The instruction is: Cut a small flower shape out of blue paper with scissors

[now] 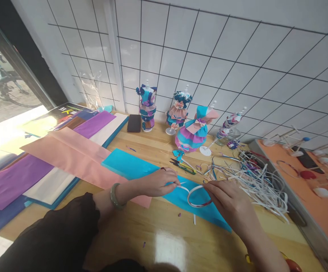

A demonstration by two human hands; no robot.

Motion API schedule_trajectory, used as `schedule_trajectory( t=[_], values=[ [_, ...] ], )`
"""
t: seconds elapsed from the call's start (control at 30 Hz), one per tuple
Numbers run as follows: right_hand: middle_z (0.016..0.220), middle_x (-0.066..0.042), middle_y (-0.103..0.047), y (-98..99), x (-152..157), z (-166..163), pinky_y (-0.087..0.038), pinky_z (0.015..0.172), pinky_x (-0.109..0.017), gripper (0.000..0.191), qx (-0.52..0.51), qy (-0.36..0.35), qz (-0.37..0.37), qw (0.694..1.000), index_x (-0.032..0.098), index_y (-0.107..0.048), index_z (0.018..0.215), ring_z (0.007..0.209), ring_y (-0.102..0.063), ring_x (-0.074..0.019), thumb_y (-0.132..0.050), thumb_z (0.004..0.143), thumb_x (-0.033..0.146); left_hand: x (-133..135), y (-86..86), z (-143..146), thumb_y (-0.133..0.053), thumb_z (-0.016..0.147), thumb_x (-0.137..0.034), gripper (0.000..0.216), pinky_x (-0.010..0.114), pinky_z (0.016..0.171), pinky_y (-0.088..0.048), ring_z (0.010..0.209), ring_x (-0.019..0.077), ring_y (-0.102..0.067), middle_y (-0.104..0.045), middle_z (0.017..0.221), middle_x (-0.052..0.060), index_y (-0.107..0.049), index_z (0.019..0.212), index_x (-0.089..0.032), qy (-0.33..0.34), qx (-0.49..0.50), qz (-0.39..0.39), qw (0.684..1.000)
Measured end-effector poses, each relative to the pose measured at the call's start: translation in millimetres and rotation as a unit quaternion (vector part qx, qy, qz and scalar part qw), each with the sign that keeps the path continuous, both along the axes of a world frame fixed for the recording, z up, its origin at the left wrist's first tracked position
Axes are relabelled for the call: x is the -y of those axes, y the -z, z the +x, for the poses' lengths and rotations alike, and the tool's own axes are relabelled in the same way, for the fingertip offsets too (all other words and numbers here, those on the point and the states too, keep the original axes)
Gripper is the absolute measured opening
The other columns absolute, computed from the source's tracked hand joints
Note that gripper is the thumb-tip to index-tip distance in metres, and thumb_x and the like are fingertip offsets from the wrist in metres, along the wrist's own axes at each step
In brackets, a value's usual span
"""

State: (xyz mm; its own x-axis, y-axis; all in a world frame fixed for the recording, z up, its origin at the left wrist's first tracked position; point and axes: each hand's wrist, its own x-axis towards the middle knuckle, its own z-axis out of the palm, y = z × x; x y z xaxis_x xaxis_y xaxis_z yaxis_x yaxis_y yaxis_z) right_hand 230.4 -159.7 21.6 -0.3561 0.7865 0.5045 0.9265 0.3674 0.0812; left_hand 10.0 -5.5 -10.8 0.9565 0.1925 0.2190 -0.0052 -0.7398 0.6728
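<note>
My left hand (158, 183) pinches one end of a thin white paper strip (194, 193) that curls into a loop over a blue crepe sheet (141, 170). A green bangle sits on that wrist. My right hand (229, 204) pinches the loop's other side, fingers closed on it. Small scissors (182, 165) lie just beyond my hands.
Pink (76, 156), purple (13, 181) and white crepe sheets lie at left. Several small mannequins in paper dresses (194, 130) and a dark phone (134, 123) stand near the tiled wall. A heap of paper strips (254, 177) is at right, by an orange surface (317, 177).
</note>
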Motion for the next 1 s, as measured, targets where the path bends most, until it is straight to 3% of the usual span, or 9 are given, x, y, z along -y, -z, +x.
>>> schedule_trajectory(
  t=[0.2,0.37,0.6,0.73,0.87,1.0],
  values=[
    [0.09,-0.011,-0.072,16.1,-3,11,-0.052,0.074,-0.036,0.012,-0.065,0.023,-0.007,0.998,0.016,-0.064,0.098,0.081,-0.067,-0.0222,-0.054,0.094,0.018,6,7.4,3,-0.053,0.088,-0.026,0.02,0.031,0.096,-0.043,0.104,0.0189,-0.059,-0.068,0.097,0.011,-0.069,0.089,-0.015,0.045,0.069,-0.125,0.989],
    [0.085,-0.008,-0.071,31.7,-11,15,-0.055,0.071,-0.034,0.015,-0.162,0.04,-0.114,0.979,0.019,-0.064,0.096,0.079,-0.068,-0.0213,-0.05,0.095,0.025,11,5.9,2,-0.054,0.089,-0.033,0.024,0.026,0.087,-0.047,0.097,0.0164,-0.063,-0.07,0.101,0.009,-0.07,0.094,-0.016,0.045,0.007,-0.243,0.969],
    [0.085,-0.008,-0.07,49.6,-12,18,-0.054,0.071,-0.035,0.019,-0.212,0.105,-0.206,0.95,0.02,-0.066,0.094,0.078,-0.068,-0.0223,-0.049,0.094,0.029,13,2.0,0,-0.052,0.09,-0.034,0.027,0.023,0.081,-0.047,0.091,0.0154,-0.064,-0.071,0.096,0.007,-0.07,0.096,-0.014,0.03,-0.072,-0.325,0.942],
    [0.086,-0.008,-0.071,57.6,-11,19,-0.053,0.07,-0.034,0.021,-0.226,0.136,-0.227,0.937,0.02,-0.066,0.094,0.077,-0.068,-0.0224,-0.049,0.093,0.031,13,2.5,0,-0.054,0.088,-0.029,0.026,0.026,0.085,-0.047,0.096,0.0169,-0.064,-0.071,0.101,0.007,-0.069,0.104,-0.016,0.039,-0.059,-0.377,0.923],
    [0.085,-0.007,-0.073,61.7,-11,17,-0.052,0.067,-0.033,0.023,-0.229,0.149,-0.24,0.932,0.02,-0.068,0.093,0.075,-0.069,-0.0224,-0.049,0.091,0.034,13,5.5,0,-0.06,0.084,-0.028,0.031,0.028,0.089,-0.046,0.105,0.0194,-0.061,-0.068,0.111,0.008,-0.067,0.113,-0.018,0.04,-0.03,-0.368,0.929],
    [0.088,-0.008,-0.074,60.9,-11,11,-0.052,0.07,-0.034,0.024,-0.222,0.147,-0.255,0.929,0.02,-0.068,0.094,0.079,-0.07,-0.0235,-0.047,0.092,0.032,14,12.3,3,-0.064,0.082,-0.035,0.034,0.027,0.083,-0.048,0.091,0.0162,-0.063,-0.07,0.097,0.006,-0.068,0.112,-0.018,0.037,-0.032,-0.418,0.907]
  ],
)
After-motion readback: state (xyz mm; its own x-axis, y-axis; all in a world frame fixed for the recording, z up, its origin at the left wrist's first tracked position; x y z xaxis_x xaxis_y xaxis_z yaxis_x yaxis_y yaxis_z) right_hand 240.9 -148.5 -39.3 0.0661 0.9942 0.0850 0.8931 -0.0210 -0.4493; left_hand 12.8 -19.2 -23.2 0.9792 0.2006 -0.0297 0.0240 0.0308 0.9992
